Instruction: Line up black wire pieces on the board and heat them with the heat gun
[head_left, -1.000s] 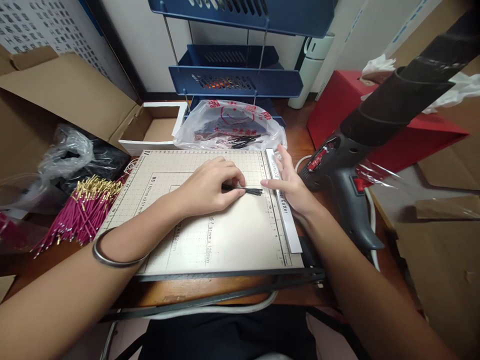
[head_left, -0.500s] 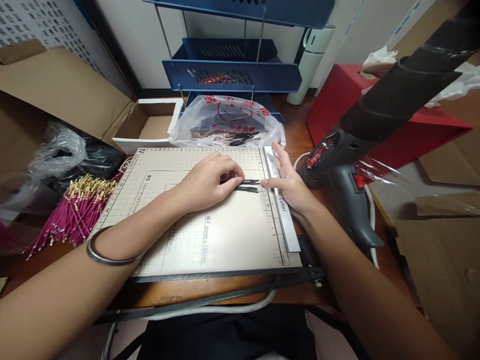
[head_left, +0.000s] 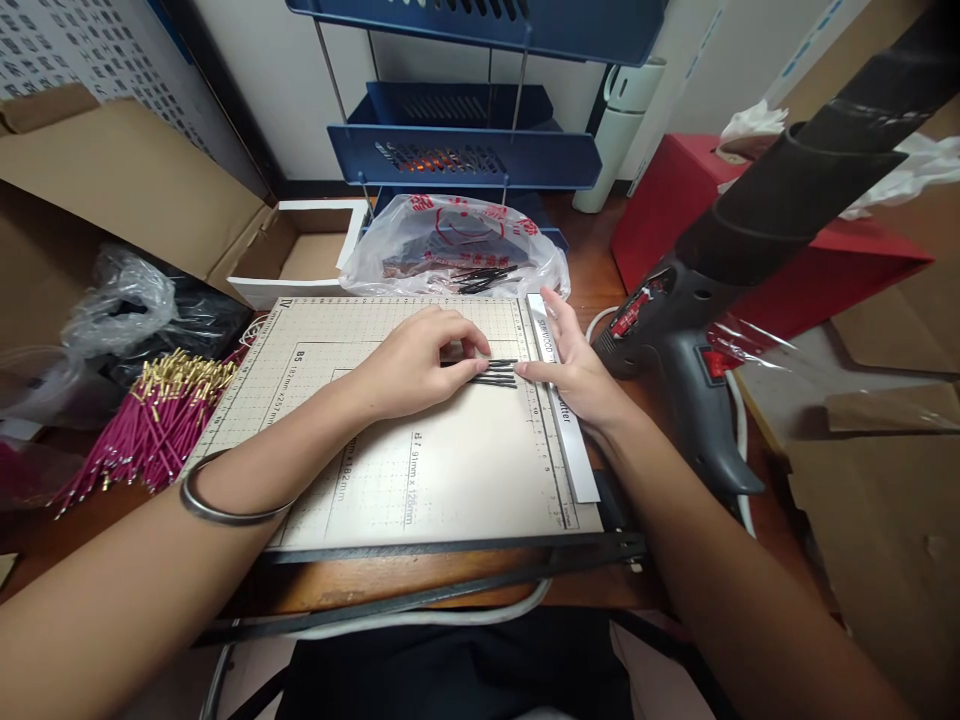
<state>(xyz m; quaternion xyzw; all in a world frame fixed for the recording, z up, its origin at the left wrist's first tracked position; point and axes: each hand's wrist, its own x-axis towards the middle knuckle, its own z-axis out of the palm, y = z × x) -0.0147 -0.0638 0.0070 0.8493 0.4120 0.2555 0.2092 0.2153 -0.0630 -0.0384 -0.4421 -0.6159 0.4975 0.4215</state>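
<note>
1. Because its top ran past the edge of the view, only part of the blue rack (head_left: 465,155) showed, its tiers standing at the back of the wooden desk (head_left: 589,265).
2. The pale, grid-marked cutter board (head_left: 465,470) lay in the middle of the desk, beneath both hands.
3. To the right of the board leaned a dark gun-shaped tool (head_left: 675,345) with a red switch, its thick barrel slanting up and away.
4. Behind that tool stood a red box (head_left: 667,195), white tissue at its top.
5. A clear plastic bag (head_left: 465,235) with red print sat just beyond the board's far edge, more dark strands (head_left: 487,278) inside it.
6. Left of the board, a heap of magenta sticks (head_left: 139,430) with gold-coloured ends lay fanned out.
7. A white strip (head_left: 574,450) ran along the board's right side.
8. The left hand (head_left: 435,365) rested on the board, pinching the black strands between thumb and fingertips; a metal bangle (head_left: 225,510) circled its forearm.
9. The right hand (head_left: 574,370) was spread and grasped nothing, its palm beside the white strip and its thumb reaching over it.
10. The black strands (head_left: 501,374) lay nearly side by side on the board, their free ends poking rightward from the left fingertips towards the right thumb tip; whether that thumb pressed them, I could not tell.
</note>
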